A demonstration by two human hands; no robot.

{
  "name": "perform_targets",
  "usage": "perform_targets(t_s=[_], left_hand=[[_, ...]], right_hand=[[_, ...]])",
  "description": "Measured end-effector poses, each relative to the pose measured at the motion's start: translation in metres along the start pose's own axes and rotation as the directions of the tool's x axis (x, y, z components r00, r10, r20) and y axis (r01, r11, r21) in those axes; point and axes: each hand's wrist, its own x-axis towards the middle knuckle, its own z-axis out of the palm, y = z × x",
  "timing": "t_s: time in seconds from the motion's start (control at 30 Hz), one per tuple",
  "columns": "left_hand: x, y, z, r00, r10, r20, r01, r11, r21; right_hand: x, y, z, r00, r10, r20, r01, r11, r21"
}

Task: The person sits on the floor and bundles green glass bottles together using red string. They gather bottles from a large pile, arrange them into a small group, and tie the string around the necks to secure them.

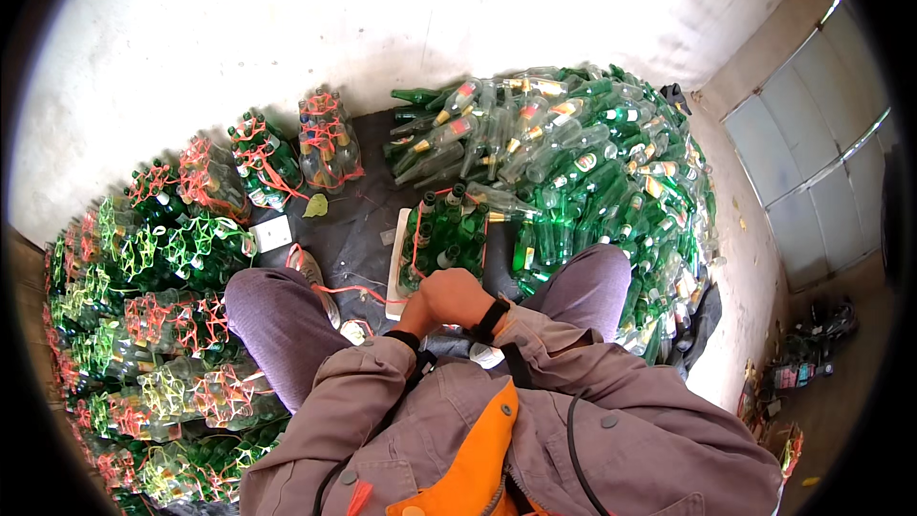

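Seated bundling of green glass bottles, seen from the head camera. A cluster of upright green bottles (445, 234) is stood in a white tray (396, 272) directly ahead of the clasped hands, with a red cord (355, 289) trailing from it toward the left knee. A slip of the cord is judged the main risk: if tension is lost at the knot, the outer bottles could splay and topple against one another, and chipped glass could result; the loose heap of bottles (583, 162) just beyond and to the right of the grip could also be disturbed. The left hand (417, 313) and right hand (465, 298) are held together just before the torso, wrists bent inward, fingers curled closed; what is pinched between them cannot be told.
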Motion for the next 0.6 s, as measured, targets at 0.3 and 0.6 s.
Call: perform_targets(t_s=[0.3,0.6], left_hand=[[0.002,0.026,-0.028,0.918,-0.383,0.103,0.377,0.924,0.067],[0.009,0.077,-0.074,0.844,-0.522,0.12,0.524,0.852,0.019]], right_hand=[[0.013,0.029,-0.005,1.0,0.017,-0.026,-0.016,0.998,0.058],[0.003,0.046,-0.009,0.975,0.187,-0.119,-0.159,0.964,0.215]])
